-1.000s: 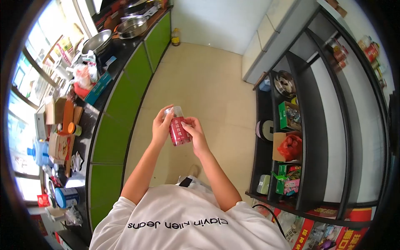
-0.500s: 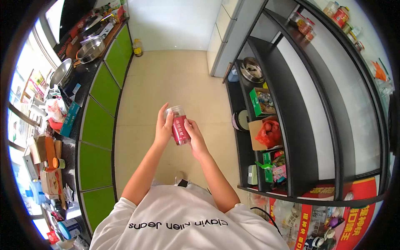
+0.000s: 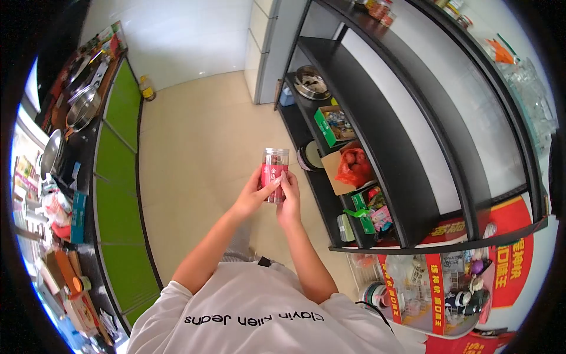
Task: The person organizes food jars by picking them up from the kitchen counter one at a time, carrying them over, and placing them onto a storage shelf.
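Observation:
In front of my body I hold a clear plastic jar [image 3: 275, 160] with a red label and dark reddish contents. The jar stands nearly upright in the view, and part of its label is covered by my fingers. My left hand [image 3: 252, 193] is closed around the jar's lower left side, its thumb lying across the label. On the other side, my right hand [image 3: 289, 200] grips the lower right of the jar. The clear top of the jar sticks out above both hands.
A black shelf rack [image 3: 377, 127] stands to the right, holding a green box [image 3: 331, 127], a carton with a red bag [image 3: 355, 168] and packets. Green cabinets [image 3: 118, 206] run along the left, with pans on the counter. An oil bottle [image 3: 147, 88] stands on the floor.
My view has turned right, so the rack appears further left. My left hand has moved from the jar's top down to its lower side. The jar has shifted right in view and straightened.

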Demonstrator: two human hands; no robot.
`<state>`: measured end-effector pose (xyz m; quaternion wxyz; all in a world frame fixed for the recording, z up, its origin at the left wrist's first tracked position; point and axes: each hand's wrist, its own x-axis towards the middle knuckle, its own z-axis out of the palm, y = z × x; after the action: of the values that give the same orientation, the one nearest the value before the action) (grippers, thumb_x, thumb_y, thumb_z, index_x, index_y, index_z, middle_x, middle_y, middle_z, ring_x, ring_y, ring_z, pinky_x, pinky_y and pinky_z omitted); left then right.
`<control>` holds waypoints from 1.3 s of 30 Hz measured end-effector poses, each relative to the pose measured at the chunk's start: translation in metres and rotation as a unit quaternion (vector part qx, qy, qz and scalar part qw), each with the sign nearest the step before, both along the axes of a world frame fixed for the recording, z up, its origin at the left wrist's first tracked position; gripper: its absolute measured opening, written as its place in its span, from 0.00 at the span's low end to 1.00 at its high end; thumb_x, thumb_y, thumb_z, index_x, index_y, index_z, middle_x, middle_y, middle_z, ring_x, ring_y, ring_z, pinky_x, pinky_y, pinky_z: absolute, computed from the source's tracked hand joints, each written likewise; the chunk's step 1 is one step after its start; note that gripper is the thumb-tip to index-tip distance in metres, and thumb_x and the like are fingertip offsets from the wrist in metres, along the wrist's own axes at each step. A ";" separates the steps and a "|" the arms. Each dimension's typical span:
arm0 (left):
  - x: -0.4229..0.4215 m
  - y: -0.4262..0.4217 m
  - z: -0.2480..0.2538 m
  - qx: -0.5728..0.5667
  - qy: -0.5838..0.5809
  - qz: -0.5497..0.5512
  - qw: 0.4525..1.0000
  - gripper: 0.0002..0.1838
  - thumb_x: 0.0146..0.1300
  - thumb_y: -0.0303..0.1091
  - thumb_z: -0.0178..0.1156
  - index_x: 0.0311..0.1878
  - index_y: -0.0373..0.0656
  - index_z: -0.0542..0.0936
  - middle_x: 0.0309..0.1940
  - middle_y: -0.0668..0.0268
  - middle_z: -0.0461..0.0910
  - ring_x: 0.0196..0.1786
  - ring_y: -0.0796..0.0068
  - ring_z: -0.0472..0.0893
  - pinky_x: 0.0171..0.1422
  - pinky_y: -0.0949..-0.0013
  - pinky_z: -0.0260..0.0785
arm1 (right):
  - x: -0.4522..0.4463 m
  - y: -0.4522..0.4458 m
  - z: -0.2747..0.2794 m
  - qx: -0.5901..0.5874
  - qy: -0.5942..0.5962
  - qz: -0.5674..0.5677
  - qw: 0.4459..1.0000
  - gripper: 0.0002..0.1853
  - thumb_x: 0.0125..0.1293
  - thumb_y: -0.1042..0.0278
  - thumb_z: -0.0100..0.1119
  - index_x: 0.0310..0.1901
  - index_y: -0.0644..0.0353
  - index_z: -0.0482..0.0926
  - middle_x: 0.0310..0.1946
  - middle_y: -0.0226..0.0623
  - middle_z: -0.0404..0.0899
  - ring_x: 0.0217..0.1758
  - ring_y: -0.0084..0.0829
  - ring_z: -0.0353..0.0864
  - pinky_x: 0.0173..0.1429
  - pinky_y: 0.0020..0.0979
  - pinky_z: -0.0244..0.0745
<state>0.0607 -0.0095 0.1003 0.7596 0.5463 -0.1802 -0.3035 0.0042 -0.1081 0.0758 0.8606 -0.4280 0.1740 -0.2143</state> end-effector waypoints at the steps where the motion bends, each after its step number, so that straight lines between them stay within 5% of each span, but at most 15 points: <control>1: 0.004 -0.004 0.000 0.003 -0.004 -0.010 1.000 0.33 0.65 0.44 0.62 0.67 0.40 0.61 0.53 0.63 0.73 0.53 0.75 0.74 0.57 0.69 0.69 | 0.002 -0.003 -0.002 0.005 0.000 -0.008 1.000 0.21 0.68 0.57 0.56 0.56 0.61 0.68 0.49 0.34 0.72 0.53 0.25 0.72 0.57 0.30 0.66; 12: 0.107 -0.034 -0.004 0.009 -0.042 -0.041 0.998 0.35 0.65 0.45 0.61 0.69 0.40 0.59 0.52 0.63 0.74 0.51 0.76 0.75 0.55 0.70 0.70 | 0.098 -0.026 0.006 -0.024 -0.008 -0.054 0.998 0.16 0.71 0.57 0.51 0.52 0.60 0.69 0.46 0.32 0.74 0.50 0.24 0.74 0.56 0.29 0.67; 24: 0.256 -0.038 0.000 -0.007 -0.042 -0.061 0.997 0.33 0.73 0.43 0.48 0.74 0.39 0.49 0.66 0.58 0.63 0.66 0.70 0.64 0.69 0.68 0.58 | 0.244 -0.034 0.022 -0.015 0.012 -0.050 0.999 0.19 0.69 0.56 0.55 0.53 0.60 0.69 0.47 0.32 0.75 0.49 0.22 0.74 0.55 0.28 0.68; 33: 0.328 -0.074 0.007 -0.012 0.009 -0.164 0.986 0.31 0.73 0.43 0.48 0.72 0.37 0.54 0.63 0.59 0.66 0.63 0.72 0.67 0.67 0.69 0.60 | 0.300 -0.057 0.032 0.003 0.079 -0.139 0.987 0.22 0.67 0.55 0.57 0.54 0.60 0.67 0.48 0.34 0.74 0.48 0.23 0.75 0.53 0.29 0.71; 39: 0.331 -0.092 -0.013 -0.017 0.001 -0.141 0.990 0.29 0.72 0.43 0.51 0.68 0.37 0.60 0.59 0.61 0.70 0.60 0.75 0.70 0.63 0.70 0.63 | 0.304 -0.073 0.015 0.006 0.090 -0.163 0.983 0.24 0.65 0.54 0.60 0.55 0.60 0.67 0.48 0.35 0.73 0.50 0.25 0.76 0.51 0.29 0.73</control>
<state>0.3922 -0.1013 0.0872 0.7191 0.5018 -0.2593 -0.4048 0.3080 -0.1812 0.0911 0.7979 -0.4060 0.3190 -0.3110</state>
